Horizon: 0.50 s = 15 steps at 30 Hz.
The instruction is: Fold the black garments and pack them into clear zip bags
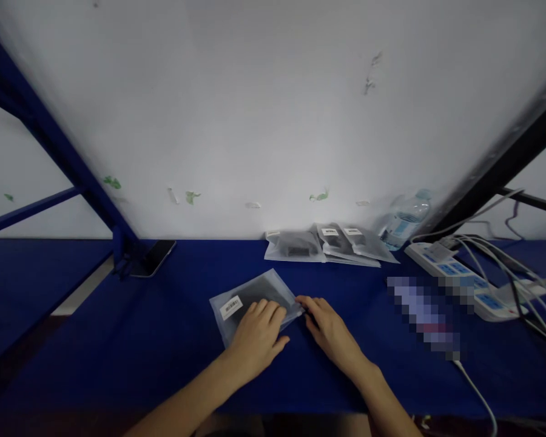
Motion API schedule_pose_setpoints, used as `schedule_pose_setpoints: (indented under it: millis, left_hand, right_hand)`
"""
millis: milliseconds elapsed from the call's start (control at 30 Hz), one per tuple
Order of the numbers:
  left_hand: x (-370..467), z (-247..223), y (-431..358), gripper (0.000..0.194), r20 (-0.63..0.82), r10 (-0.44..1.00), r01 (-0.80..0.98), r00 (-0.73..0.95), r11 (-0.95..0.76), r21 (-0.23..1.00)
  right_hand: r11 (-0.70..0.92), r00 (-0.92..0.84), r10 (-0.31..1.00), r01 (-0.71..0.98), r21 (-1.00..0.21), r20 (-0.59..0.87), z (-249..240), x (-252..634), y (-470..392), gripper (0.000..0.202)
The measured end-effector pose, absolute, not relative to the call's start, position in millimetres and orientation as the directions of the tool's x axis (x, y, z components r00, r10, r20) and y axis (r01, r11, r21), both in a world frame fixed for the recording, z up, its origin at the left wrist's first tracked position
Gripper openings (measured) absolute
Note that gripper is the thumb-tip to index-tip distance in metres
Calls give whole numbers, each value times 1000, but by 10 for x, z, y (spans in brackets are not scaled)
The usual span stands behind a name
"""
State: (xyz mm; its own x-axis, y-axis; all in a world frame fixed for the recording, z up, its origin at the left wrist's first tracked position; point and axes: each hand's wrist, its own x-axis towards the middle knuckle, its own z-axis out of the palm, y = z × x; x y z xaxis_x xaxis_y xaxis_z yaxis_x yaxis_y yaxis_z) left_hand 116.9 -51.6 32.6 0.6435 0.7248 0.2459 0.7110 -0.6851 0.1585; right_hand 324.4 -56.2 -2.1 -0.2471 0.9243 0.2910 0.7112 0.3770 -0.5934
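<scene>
A frosted plastic bag (268, 284) with a white barcode label (231, 308) lies tilted on the blue table, something dark inside it. My left hand (259, 331) rests on top of the bag, palm down, fingers lying flat and the thumb apart. At the bag's right corner, my right hand (325, 325) has its fingers closed around a small dark thing by the bag's edge; what it is cannot be made out.
Several similar labelled bags (295, 246) lie along the wall. Behind them at right stands a tilted water bottle (404, 224). A power strip (455, 273) with white cables and a blurred-out device (423, 315) are at right. A phone (157, 256) lies back left.
</scene>
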Motion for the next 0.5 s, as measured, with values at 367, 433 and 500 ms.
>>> schedule_pose_setpoints:
  millis: [367, 433, 500]
  left_hand:
    - [1407, 231, -335, 17, 246, 569, 594, 784, -804, -34]
    - [1174, 259, -420, 21, 256, 565, 590, 784, -807, -25]
    - [873, 268, -525, 25, 260, 560, 584, 787, -812, -17]
  right_hand:
    - [341, -178, 934, 709, -618, 311, -136, 3184, -637, 16]
    - [316, -152, 943, 696, -646, 297, -116, 3187, -662, 17]
    - [289, -131, 952, 682, -671, 277, -91, 3178, -686, 18]
